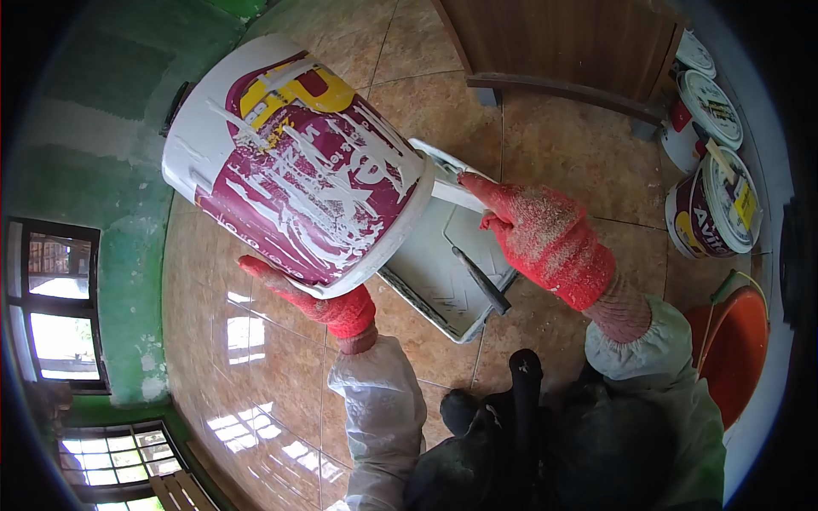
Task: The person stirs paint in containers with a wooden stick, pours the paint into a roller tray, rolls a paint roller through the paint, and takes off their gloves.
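Note:
A large white paint bucket [315, 179] with a maroon and yellow label, streaked with white paint, is tilted over a paint tray [413, 302]. My left hand [328, 307], in a red glove, supports the bucket from below near its lower end. My right hand [545, 234], in a dusty red glove, is closed beside the bucket's edge, its fingertips by a pale flat strip [460, 195]. Whether it grips that strip is unclear. Pale paint covers the tray, where a paint roller's dark handle [481, 279] rests across the near side. The bucket's opening is hidden.
Several paint buckets [711, 204] line the wall at right, one with a brush on its lid. An orange bucket [737, 349] stands near my right side. Brown furniture [562, 51] occupies the far side of the tiled floor [264, 341]. A green wall [128, 255] is at left.

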`<state>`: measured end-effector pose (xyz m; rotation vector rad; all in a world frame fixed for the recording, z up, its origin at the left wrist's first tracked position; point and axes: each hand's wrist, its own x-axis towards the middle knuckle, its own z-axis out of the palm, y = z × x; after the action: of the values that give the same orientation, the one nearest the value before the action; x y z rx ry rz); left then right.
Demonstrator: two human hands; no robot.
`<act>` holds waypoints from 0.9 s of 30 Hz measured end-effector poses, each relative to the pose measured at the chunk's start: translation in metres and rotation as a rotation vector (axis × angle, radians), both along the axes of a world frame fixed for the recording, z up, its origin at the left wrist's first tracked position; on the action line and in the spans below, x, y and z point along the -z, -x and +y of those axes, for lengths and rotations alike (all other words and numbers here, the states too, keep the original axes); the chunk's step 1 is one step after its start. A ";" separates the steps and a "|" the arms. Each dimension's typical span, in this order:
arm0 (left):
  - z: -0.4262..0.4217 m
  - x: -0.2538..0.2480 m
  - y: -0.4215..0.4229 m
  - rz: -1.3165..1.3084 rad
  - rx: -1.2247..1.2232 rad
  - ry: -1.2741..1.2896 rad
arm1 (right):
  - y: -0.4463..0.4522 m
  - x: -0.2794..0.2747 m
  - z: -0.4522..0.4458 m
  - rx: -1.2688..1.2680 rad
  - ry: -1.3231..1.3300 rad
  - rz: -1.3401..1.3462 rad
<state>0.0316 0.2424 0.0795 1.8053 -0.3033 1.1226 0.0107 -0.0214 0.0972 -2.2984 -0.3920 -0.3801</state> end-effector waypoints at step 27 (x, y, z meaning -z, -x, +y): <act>0.005 0.009 -0.009 0.055 -0.503 0.089 | 0.024 0.001 -0.016 -0.091 0.101 0.081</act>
<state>0.0408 0.2472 0.0703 1.8796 0.2468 1.3986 -0.0134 -0.0373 0.0966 -2.3749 -0.4830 -0.2257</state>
